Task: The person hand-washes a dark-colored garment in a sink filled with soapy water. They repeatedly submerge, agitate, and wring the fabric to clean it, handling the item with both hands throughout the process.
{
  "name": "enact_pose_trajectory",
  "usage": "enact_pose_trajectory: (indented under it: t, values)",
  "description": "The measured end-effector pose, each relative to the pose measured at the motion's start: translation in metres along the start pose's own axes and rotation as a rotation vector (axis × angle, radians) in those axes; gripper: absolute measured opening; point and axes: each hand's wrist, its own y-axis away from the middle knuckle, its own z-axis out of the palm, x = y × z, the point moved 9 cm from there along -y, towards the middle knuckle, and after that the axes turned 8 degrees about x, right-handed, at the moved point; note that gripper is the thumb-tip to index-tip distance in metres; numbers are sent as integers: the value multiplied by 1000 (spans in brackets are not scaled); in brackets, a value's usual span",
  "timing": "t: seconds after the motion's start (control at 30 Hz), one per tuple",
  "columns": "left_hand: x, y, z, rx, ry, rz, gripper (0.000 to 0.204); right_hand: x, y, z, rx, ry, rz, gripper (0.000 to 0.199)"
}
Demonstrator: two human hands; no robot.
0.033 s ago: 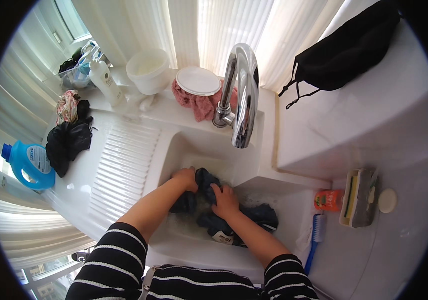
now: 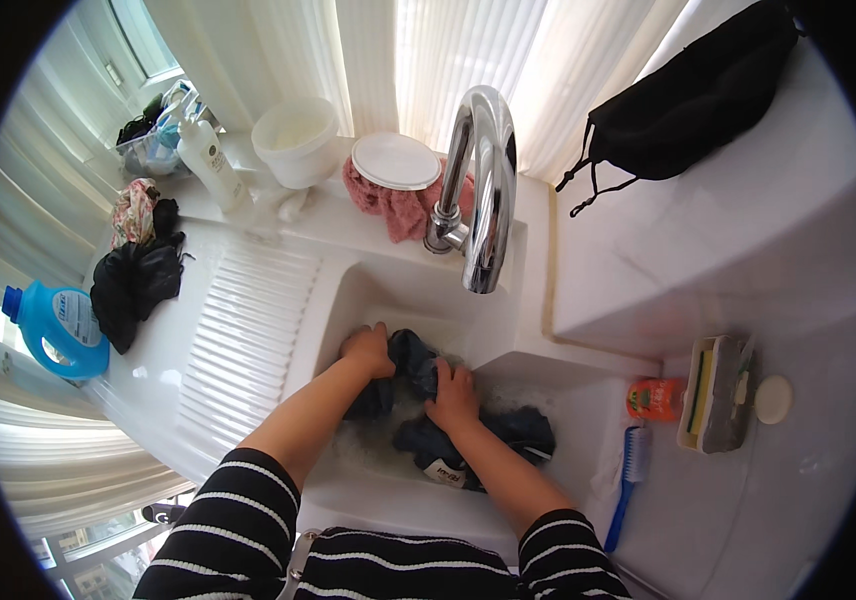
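1. A dark blue garment point(image 2: 468, 425) lies bunched in soapy water in the white sink point(image 2: 348, 300); its long axis runs from the upper left of the basin down to the lower right, with a pale label patch at the near end.
2. The left hand point(image 2: 368, 350) presses on the upper left end of the garment, its grip clenched into the cloth, forearm coming in from the lower left.
3. The right hand point(image 2: 453, 395) bears down on the garment's middle, fingers curled and grasping a fold, forearm coming in from the lower right.
4. Both sleeves are striped black and white, pushed up past the elbows.
5. A chrome tap point(image 2: 483, 190) arches over the basin.
6. The ribbed drainboard point(image 2: 238, 330) lies left of the sink, with a heap of black cloth point(image 2: 133, 285) and a blue detergent bottle point(image 2: 58, 330) beyond it.
7. On the white table point(image 2: 808, 480) to the right lie a blue brush point(image 2: 628, 480), a small orange packet point(image 2: 656, 398) and a sponge holder point(image 2: 716, 392).
8. Pale curtains hang behind.
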Motion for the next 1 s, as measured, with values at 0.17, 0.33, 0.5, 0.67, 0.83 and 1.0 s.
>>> enact_pose_trajectory:
  t: [0.17,0.33,0.5,0.67,0.83,1.0]
  values:
    - [15,32,41,-13,327,-120,65,27,-5,48,-47,-296,179,71]
    - [12,77,8,-294,1292,-372,33,-10,-5,-46,-189,-1275,283,69]
    - [18,83,-31,-552,2048,-356,27,-53,-27,-113,-226,-2010,229,53]
    - [2,52,-4,-248,2198,-369,31,-8,-58,-74,147,-1013,121,56]
    - [-26,45,12,212,1344,-141,71,-9,10,-23,-117,113,-38,86]
    - [22,57,53,293,37,9,79,4,34,51,-284,316,-90,94]
